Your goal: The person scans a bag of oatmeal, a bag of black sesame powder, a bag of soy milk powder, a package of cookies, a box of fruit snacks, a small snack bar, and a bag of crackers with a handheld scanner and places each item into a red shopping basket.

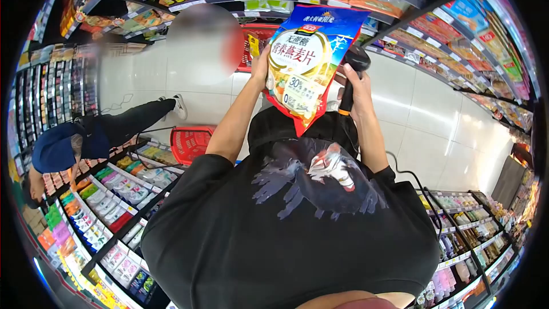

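Note:
A blue, yellow and red bag of oatmeal [306, 60] is held up in front of my chest, its printed front toward me. My left hand [261, 67] is closed on the bag's left edge. To the right of the bag, my right hand [359, 90] is wrapped around the handle of a black handheld barcode scanner [346, 97] with an orange band at its lower end. The scanner's dark head overlaps the bag's right edge in this view.
Stocked shelves [229, 0] run along the front, with more product shelves [457, 46] on the right. A red shopping basket [191, 143] is on the left and another red basket [247, 34] sits beyond my left hand. At the far left, a person [74, 143] bends toward a shelf.

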{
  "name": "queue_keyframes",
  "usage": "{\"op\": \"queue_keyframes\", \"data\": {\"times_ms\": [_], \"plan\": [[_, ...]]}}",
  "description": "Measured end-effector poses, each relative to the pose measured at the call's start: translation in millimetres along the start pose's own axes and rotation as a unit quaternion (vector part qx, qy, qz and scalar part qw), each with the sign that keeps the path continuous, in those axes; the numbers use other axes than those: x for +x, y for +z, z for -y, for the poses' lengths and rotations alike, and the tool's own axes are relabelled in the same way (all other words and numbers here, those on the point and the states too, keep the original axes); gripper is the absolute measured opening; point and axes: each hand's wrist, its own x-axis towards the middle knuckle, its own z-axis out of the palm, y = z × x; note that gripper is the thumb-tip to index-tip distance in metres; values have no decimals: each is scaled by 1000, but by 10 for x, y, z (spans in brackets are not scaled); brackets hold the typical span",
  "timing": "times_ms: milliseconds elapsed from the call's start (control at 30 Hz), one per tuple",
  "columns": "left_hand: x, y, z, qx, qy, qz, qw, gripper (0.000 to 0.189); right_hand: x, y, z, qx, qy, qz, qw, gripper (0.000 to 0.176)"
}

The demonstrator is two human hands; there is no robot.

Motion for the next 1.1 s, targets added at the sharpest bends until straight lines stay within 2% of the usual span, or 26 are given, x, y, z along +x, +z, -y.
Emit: {"op": "queue_keyframes", "data": {"times_ms": [100,167,233,300,333,367,433,467,500,567,633,667,700,767,800,933,967,1033,1100], "plan": [[63,-332,-229,45,24,-44,998,52,348,251,-144,-31,5,-47,998,54],[88,-571,-385,32,34,-38,998,48,614,449,-257,-199,8,-91,976,43],[157,-801,-520,17,50,-35,998,44,939,593,-502,-208,-22,-88,974,42],[238,-1085,-590,65,53,11,996,40,1227,815,-726,-188,-10,-170,967,41],[297,-1215,-595,100,102,2,990,40,1268,997,-710,-142,19,-163,976,41],[344,-1326,-604,101,114,2,988,44,1341,1109,-809,-143,22,-160,976,41],[234,-1469,-699,117,94,10,989,50,1526,1154,-1074,-83,81,-196,974,41],[270,-1552,-685,115,96,14,989,50,1628,1190,-1297,-114,4,-247,962,30],[345,-1684,-603,138,102,14,985,52,1696,1151,-1476,-72,26,-213,974,24],[431,-1877,-504,158,106,12,982,55,1607,1298,-1586,17,99,-203,974,21],[395,-2024,-460,201,34,7,979,56,1590,1306,-1816,23,184,-236,954,20],[344,-2058,-447,210,24,5,978,56,1541,1315,-1874,30,227,-232,945,19],[307,-2080,-431,209,22,6,978,56,1513,1339,-1890,28,228,-234,945,19],[264,-2104,-411,131,12,10,991,55,1497,1367,-1908,21,269,-213,939,19],[277,-2144,-422,137,5,1,991,54,1529,1314,-1924,15,287,-165,944,18],[448,-2313,-478,175,-31,-12,984,55,1676,1346,-2112,-20,226,-190,955,17],[514,-2369,-490,174,-34,-9,984,55,1694,1351,-2140,11,246,-202,948,16],[680,-2410,-575,268,-80,16,960,53,1749,1434,-2206,40,232,-249,940,14],[756,-2413,-574,317,-86,11,944,51,1786,1318,-2359,43,270,-221,936,15]]}}
